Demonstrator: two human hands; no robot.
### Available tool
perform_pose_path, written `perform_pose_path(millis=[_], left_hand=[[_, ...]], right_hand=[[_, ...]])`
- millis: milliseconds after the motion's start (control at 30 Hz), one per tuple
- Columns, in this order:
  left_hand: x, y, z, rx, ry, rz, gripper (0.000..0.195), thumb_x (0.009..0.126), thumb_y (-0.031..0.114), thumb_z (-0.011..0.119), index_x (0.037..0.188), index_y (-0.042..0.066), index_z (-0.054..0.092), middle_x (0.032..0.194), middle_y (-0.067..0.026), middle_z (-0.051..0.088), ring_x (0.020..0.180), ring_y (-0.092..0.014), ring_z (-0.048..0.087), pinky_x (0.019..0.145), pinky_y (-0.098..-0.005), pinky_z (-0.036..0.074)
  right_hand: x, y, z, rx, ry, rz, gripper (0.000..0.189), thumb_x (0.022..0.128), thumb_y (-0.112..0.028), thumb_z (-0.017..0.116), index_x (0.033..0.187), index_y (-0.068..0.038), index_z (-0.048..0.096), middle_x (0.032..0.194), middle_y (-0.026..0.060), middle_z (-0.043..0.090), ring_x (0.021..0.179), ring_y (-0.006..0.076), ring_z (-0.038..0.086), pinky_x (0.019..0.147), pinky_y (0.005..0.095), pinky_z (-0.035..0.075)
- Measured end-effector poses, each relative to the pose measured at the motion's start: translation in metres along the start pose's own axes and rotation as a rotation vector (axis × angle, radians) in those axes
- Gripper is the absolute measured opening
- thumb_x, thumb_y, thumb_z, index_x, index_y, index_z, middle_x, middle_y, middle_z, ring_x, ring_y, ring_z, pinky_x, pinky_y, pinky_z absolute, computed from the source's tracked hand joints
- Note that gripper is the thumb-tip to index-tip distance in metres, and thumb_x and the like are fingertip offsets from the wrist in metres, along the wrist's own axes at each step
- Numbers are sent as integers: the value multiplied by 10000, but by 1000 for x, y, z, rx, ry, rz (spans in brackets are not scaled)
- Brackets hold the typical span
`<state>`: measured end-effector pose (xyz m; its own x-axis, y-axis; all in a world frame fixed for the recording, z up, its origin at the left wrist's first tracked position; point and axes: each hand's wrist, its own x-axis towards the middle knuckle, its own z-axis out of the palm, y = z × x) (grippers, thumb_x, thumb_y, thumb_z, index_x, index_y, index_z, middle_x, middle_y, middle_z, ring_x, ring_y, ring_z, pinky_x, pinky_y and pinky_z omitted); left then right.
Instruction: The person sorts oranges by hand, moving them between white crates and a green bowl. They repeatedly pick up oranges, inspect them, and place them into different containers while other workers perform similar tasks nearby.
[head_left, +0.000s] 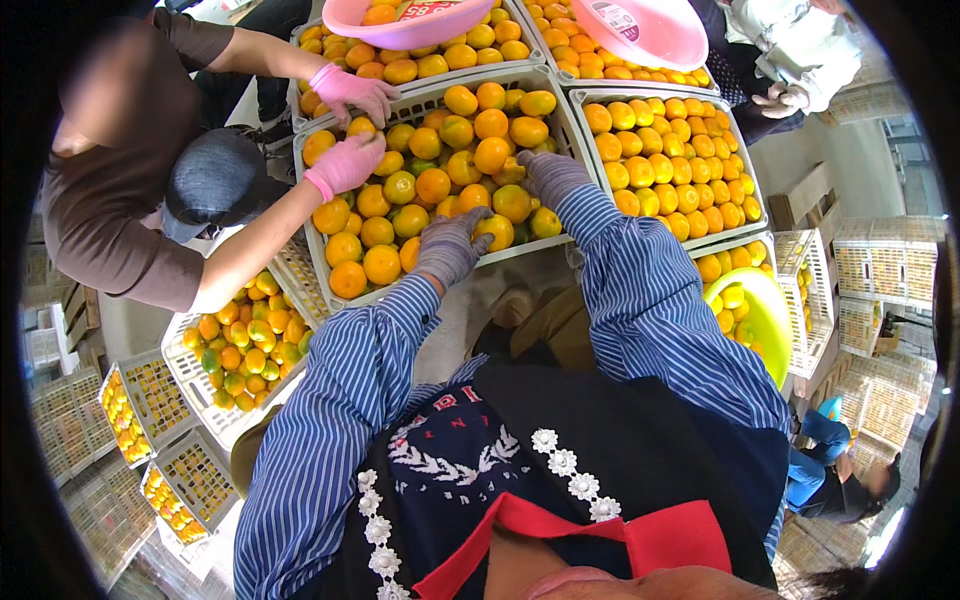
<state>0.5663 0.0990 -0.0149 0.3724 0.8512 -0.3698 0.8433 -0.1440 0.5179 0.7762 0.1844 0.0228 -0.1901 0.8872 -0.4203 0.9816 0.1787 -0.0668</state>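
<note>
A shallow white plastic crate (442, 277) of loose orange and greenish mandarins (433, 185) lies before me. My left hand (448, 247), in a grey knit glove, is at the crate's near side, thumb and fingers around the left side of a yellow-orange mandarin (498, 232). Toward the right wall, my right hand (553, 177), gloved alike, reaches in with its fingertips against the fruit. Whether those fingers grip a mandarin cannot be told. Across the left side, a co-worker's pink-gloved hands (346, 163) are among the mandarins in the same crate.
Right of it stands a crate of mandarins in rows (679, 161). Pink basins (652, 34) rest on crates behind. A yellow-green basin (769, 319) is at my right, and a deeper mandarin crate (251, 345) at lower left. A co-worker (127, 172) leans in from the left.
</note>
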Motion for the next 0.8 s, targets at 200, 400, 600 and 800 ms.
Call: perform_pose_path(millis=[200, 400, 600, 800], left_hand=[[6, -5, 13, 32, 57, 7, 459, 999, 377, 620, 1414, 187, 577, 1343, -156, 660, 1218, -397, 594, 1072, -475, 452], [-6, 7, 7, 12, 76, 16, 483, 1013, 395, 578, 1452, 196, 552, 1370, -139, 643, 1268, -384, 563, 1111, -473, 414], [-34, -3, 7, 235, 51, 58, 667, 1030, 498, 486, 1606, 187, 357, 1560, -157, 467, 1434, -397, 422, 1213, -513, 267], [-24, -2, 16, 344, 26, 80, 725, 1034, 556, 447, 1635, 178, 300, 1581, -171, 435, 1494, -405, 349, 1242, -510, 220]], right_hand=[[19, -13, 47, -177, -319, -220, 355, 923, -263, 715, 1220, -74, 668, 1151, 185, 732, 1103, 362, 702, 940, 439, 571], [32, -17, 34, -186, -354, -202, 365, 906, -302, 742, 1191, -78, 703, 1111, 175, 744, 1098, 353, 705, 935, 435, 568], [13, -23, -1, 29, 174, -216, 472, 883, -249, 773, 1324, -150, 636, 1283, 144, 671, 1197, 351, 640, 1034, 445, 516], [38, -18, -7, 80, 129, -265, 631, 822, -215, 820, 1398, -124, 579, 1403, 170, 583, 1326, 353, 551, 1117, 433, 457]])
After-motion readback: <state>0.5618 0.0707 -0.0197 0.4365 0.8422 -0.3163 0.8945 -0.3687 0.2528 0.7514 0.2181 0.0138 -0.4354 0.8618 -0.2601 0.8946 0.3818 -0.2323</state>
